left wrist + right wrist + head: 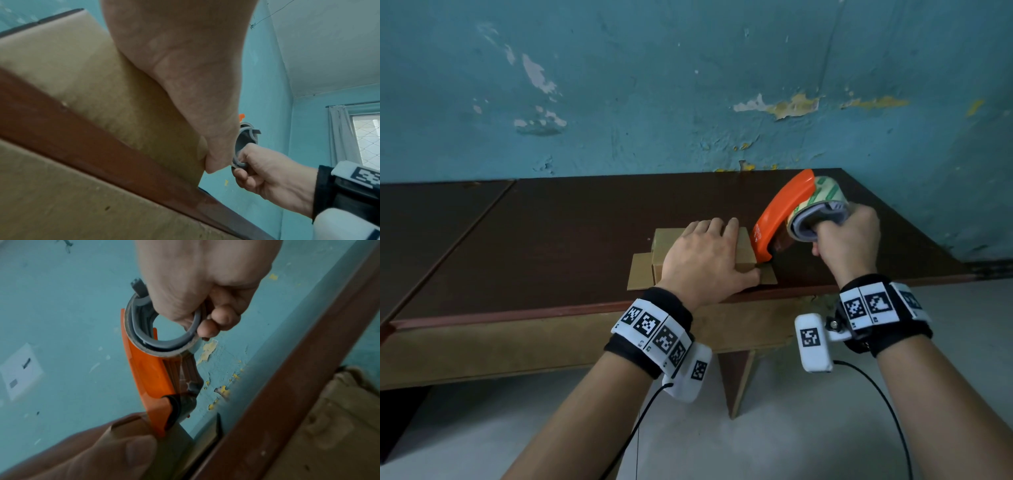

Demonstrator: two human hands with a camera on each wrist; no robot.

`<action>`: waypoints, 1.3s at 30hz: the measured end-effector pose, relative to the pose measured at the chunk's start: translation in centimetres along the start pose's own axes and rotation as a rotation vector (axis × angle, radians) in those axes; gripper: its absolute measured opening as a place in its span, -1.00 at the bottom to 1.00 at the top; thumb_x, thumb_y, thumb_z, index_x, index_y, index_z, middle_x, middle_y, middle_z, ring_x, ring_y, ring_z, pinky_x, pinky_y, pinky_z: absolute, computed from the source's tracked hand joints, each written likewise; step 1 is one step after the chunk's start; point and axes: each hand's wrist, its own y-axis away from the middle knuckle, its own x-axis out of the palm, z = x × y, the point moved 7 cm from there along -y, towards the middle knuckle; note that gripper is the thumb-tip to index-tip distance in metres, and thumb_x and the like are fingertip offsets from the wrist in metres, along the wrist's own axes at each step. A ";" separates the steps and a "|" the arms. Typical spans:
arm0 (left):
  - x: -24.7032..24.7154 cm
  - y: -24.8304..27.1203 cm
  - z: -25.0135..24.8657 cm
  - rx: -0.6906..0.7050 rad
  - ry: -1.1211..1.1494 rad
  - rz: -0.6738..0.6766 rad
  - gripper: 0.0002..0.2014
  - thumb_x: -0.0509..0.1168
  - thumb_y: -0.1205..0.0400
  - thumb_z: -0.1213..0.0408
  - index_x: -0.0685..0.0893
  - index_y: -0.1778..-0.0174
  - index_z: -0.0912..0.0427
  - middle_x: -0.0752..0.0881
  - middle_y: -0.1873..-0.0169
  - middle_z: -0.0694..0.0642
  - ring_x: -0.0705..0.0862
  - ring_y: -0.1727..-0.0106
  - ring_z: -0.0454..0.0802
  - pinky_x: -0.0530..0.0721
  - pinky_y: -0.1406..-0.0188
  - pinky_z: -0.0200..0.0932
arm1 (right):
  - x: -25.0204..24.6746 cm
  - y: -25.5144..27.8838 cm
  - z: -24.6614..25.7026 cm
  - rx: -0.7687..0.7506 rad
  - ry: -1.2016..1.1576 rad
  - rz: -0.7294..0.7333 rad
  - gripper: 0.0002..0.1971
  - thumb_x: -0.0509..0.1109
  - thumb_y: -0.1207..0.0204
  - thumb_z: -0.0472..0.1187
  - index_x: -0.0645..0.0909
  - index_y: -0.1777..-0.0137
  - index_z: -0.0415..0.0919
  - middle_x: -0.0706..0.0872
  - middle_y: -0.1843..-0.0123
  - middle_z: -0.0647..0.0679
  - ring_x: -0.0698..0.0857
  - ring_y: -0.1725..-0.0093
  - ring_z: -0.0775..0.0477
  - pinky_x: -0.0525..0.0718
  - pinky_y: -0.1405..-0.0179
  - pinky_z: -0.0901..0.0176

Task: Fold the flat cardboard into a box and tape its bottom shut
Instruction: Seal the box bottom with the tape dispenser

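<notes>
A small brown cardboard box stands near the front edge of the dark table, with flaps lying out to its left and right. My left hand lies flat on top of the box and presses it down, the thumb reaching to its right edge. My right hand grips the grey core of an orange tape dispenser that carries a roll of clear tape. The dispenser's lower end touches the box's right edge beside my left thumb. The box side fills the left wrist view under my palm.
The table meets a peeling teal wall at the back, and its red-brown front edge runs just below the box. A second table top adjoins on the left. Wrist camera cables hang over the grey floor.
</notes>
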 end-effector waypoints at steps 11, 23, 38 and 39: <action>-0.1 0.0 -0.1 0.019 0.004 -0.015 -0.07 0.20 -0.62 -0.41 0.30 -0.76 0.19 0.57 -0.55 0.21 0.52 -0.58 0.19 0.35 -0.66 0.08 | 0.7 0.8 2.2 -0.125 0.142 0.011 -0.70 0.44 -0.45 -0.42 0.77 -0.17 -0.25 0.86 -0.03 -0.25 0.86 0.00 -0.27 0.86 0.05 -0.25; 0.0 0.1 -0.2 0.012 -0.025 -0.031 0.03 0.22 -0.52 -0.56 0.30 -0.76 0.09 0.59 -0.47 0.17 0.58 -0.49 0.18 0.42 -0.61 0.10 | 0.5 1.4 4.2 -0.241 0.340 0.025 -0.66 0.47 -0.50 -0.39 0.74 -0.28 -0.27 0.84 -0.19 -0.28 0.78 -0.22 -0.29 0.58 0.06 0.12; -0.3 0.1 -0.3 -0.006 -0.065 -0.038 -0.12 0.29 -0.54 -0.49 0.44 -0.62 0.08 0.64 -0.31 0.15 0.63 -0.34 0.15 0.52 -0.51 0.08 | 0.8 1.9 7.0 -0.298 0.597 0.101 -0.58 0.54 -0.53 -0.24 0.58 -0.37 -0.22 0.76 -0.28 -0.27 0.73 -0.27 -0.33 0.65 0.02 -0.07; -0.3 0.1 -0.3 -0.005 -0.067 -0.037 -0.12 0.29 -0.54 -0.49 0.45 -0.62 0.08 0.64 -0.31 0.15 0.63 -0.34 0.15 0.52 -0.51 0.07 | 0.9 2.0 7.0 -0.301 0.602 0.097 -0.57 0.54 -0.53 -0.22 0.58 -0.37 -0.22 0.76 -0.27 -0.26 0.73 -0.26 -0.32 0.63 0.04 -0.05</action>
